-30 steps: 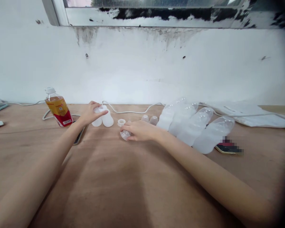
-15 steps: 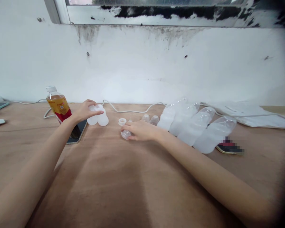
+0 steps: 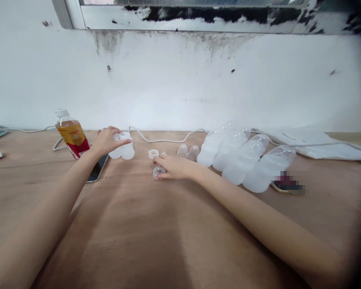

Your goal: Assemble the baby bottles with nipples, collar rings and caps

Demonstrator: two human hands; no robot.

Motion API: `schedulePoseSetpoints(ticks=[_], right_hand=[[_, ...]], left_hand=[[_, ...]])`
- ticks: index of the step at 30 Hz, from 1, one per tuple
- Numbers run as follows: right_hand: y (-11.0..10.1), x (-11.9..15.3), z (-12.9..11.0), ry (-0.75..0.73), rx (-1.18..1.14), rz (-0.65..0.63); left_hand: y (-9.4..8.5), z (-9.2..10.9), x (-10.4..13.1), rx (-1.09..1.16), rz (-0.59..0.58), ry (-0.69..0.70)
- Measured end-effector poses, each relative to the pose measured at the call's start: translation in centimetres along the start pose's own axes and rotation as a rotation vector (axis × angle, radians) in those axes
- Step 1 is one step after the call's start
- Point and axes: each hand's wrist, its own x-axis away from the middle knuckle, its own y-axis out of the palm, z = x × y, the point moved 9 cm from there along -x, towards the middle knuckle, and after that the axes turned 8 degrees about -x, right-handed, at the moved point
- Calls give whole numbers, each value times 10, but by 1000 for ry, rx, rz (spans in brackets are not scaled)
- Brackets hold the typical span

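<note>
– Stained white wall (image 3: 180,80) on the far side, brown wooden table (image 3: 156,241) below it. Which step?

– Handling loose bottle parts, I'd judge. Left hand (image 3: 107,140) grasps a pair of frosted bottles (image 3: 127,151) near their tops, thumb across the near side. Can't tell whether both are gripped.

– Other one?

– Right hand (image 3: 177,166) has thumb and fingertips at a clear ring (image 3: 161,171) lying flat on the wood. Pinching or just resting, can't tell.

– Next move calls for?

– My read: light pinch on the ring's rim, steady left grip. Bottles look light, could tip.

– Nearby parts?

– White collar (image 3: 153,154) just beyond the ring. Two clear domed caps (image 3: 183,151) beyond the right hand. Dome-capped bottles (image 3: 237,170) clustered right.

– Rest of the surface?

– Phone (image 3: 101,165) partly hidden by the left forearm, drink bottle (image 3: 74,138) farther left. White cable (image 3: 168,141) runs near the wall, plastic bag (image 3: 315,146) far right. Window frame (image 3: 108,20) above, black patches on it.
</note>
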Motion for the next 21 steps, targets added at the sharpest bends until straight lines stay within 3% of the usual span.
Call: schedulePoseSetpoints(ticks=[3, 5, 8, 9, 10, 12, 13, 15, 18, 21], right_hand=[[2, -3, 6, 7, -120, 35], [3, -4, 8, -22, -184, 64], [4, -6, 10, -44, -226, 97], [5, -7, 10, -48, -226, 110], [5, -7, 10, -50, -219, 133], [3, -8, 10, -39, -193, 202], [3, -9, 10, -26, -179, 240], [4, -9, 11, 5, -162, 302], [7, -10, 12, 39, -157, 341], [5, -10, 14, 54, -157, 334]], left_hand=[[-3, 3, 1, -26, 21, 24], [-14, 12, 3, -35, 87, 60], [-41, 40, 11, -3, 237, 169], [-46, 55, 14, 35, 235, 231], [-45, 71, 19, 93, 173, 310], [-22, 107, 33, 203, -137, 465], [-9, 119, 41, 217, -285, 487], [12, 136, 57, 191, -450, 483], [26, 149, 67, 190, -476, 458], [26, 149, 66, 162, -459, 458]])
